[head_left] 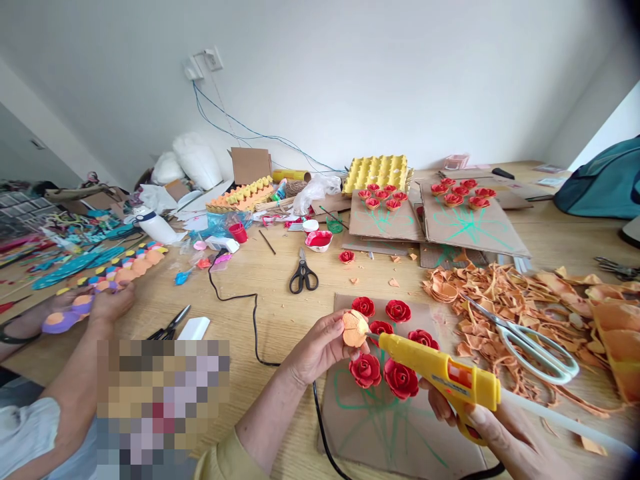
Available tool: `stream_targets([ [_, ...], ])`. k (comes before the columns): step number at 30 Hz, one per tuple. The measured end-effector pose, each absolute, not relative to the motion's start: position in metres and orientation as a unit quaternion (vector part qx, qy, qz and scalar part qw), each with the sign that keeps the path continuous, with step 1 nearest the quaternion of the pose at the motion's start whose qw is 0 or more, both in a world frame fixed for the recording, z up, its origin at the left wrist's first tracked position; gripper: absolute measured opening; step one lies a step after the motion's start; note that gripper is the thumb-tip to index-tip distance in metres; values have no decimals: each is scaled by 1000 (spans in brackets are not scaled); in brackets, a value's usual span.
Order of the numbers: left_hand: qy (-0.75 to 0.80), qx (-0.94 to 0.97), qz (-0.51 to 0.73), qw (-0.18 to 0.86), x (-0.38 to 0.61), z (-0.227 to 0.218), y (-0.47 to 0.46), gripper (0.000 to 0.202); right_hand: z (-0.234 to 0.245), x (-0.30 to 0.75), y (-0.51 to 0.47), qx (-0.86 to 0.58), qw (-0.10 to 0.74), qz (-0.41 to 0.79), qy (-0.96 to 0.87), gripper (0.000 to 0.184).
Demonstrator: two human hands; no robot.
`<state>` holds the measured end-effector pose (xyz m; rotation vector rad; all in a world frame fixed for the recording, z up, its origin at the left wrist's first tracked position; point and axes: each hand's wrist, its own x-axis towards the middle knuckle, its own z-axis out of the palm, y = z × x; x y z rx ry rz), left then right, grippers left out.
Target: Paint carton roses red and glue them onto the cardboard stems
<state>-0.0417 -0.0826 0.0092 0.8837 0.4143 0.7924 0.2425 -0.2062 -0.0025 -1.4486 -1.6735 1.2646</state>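
Observation:
My left hand (315, 350) pinches a small orange flower (355, 329) cut from egg-carton pulp. In my right hand (505, 427) is a yellow hot glue gun (443, 370), a white glue stick (575, 427) trailing from its back. The gun's nozzle points left and meets or nearly meets the flower's edge; I cannot tell which. Beneath both hands lies a cardboard sheet (350, 433) with green painted stems. Several red roses (401, 379) sit on its upper part, partly hidden by the gun and my left hand.
Orange carton scraps (490, 300) and pale-handled scissors (537, 350) lie at right. Black scissors (303, 275), a loose red rose (347, 257) and a red paint dish (319, 241) are ahead. A black cord (256, 327) crosses the table. Finished-looking rose boards (470, 227) stand behind. At left, a co-worker's hands (113, 301) hold a painted carton strip.

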Motion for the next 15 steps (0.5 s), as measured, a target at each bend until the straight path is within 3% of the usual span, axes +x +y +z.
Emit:
stream_targets([
  [15,196,423,373,802,-41,10,-84,41,-11,246,-208,-579,290,406,-645,64],
])
